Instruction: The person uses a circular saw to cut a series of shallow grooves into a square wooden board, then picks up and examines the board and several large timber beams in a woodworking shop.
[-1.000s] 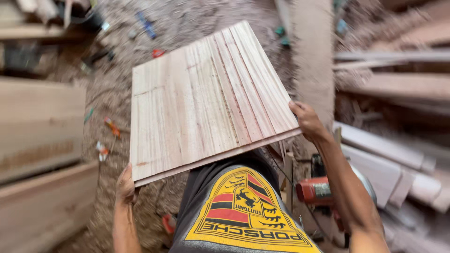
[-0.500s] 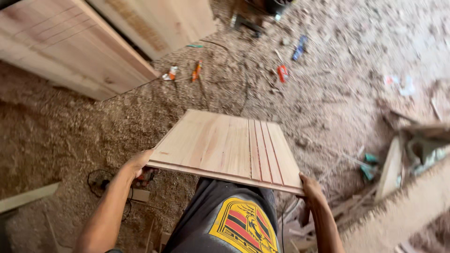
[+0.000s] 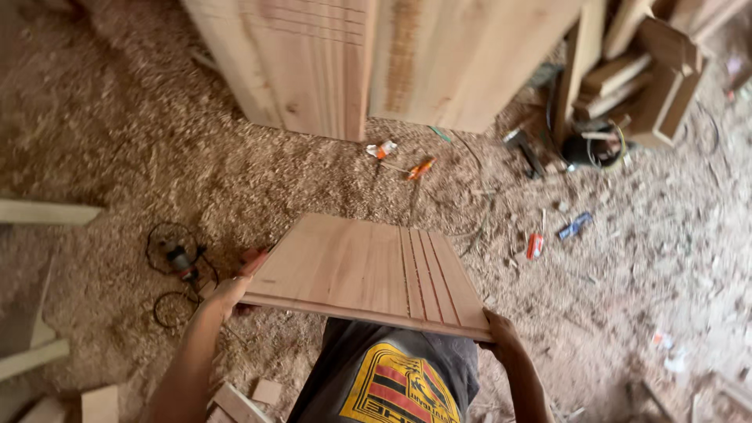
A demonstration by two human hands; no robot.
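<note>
Flat rectangular panel of pale reddish wood with three parallel grooves near its right side (image 3: 364,270) is held level in front of the person's torso, above a floor covered in sawdust and shavings (image 3: 117,141). Left hand (image 3: 227,294) grips the panel's near left corner, fingers wrapped under the edge, clamped on the wood. Right hand (image 3: 501,333) clamps the near right corner the same way, thumb on the edge; fingers underneath mostly hidden, so exact curl is hard to tell. Grey shirt with a yellow and red crest print (image 3: 392,380) sits just below the panel.

On the floor left of the panel: small dark power tool with a coiled black cord (image 3: 180,258), near the left hand but apart from it. Beyond the panel: orange-handled tool (image 3: 421,168) and a small orange and white item (image 3: 381,149), close together. Right of the panel: small red object (image 3: 535,245) and small blue object (image 3: 574,225), just beside each other. Large pale wooden boards standing upright (image 3: 376,55) fill the top centre. Stack of short timber offcuts (image 3: 642,70) at top right. Pale wood strips (image 3: 39,211) lie at the left edge.
</note>
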